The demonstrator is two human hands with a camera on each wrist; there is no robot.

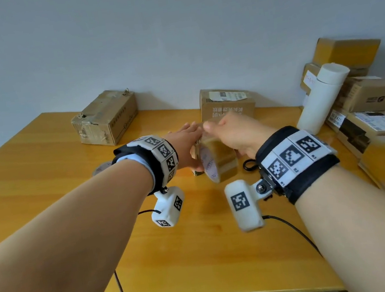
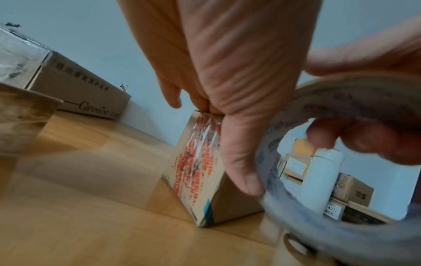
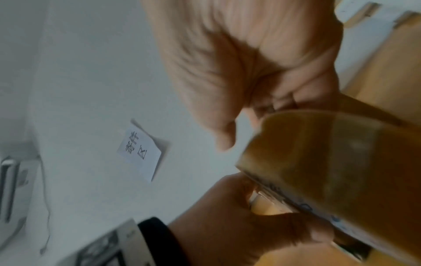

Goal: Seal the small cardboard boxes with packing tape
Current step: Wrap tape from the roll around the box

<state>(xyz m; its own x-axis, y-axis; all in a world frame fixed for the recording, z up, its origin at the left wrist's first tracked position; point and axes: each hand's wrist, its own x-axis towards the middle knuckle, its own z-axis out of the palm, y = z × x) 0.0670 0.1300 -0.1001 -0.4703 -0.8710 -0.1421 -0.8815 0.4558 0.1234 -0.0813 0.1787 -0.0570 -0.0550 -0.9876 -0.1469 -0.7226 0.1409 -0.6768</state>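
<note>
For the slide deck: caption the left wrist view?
Left hand steadies small red-printed cardboard box beside brown packing-tape roll.

The head view looks forward and down across the tabletop (image 1: 36, 155) toward its far edge. The left wrist view sits low, very near the left hand (image 2: 227, 72). The right wrist view looks upward, close. All share the tape roll (image 1: 216, 159).

Wooden desk (image 1: 39, 175), yellow-brown. On it: taped box (image 1: 105, 118) upper left; labelled box (image 1: 226, 102) upper centre; small box (image 2: 205, 172) centre; white tube (image 1: 322, 97) and stacked boxes (image 1: 368, 102) at right edge.
</note>
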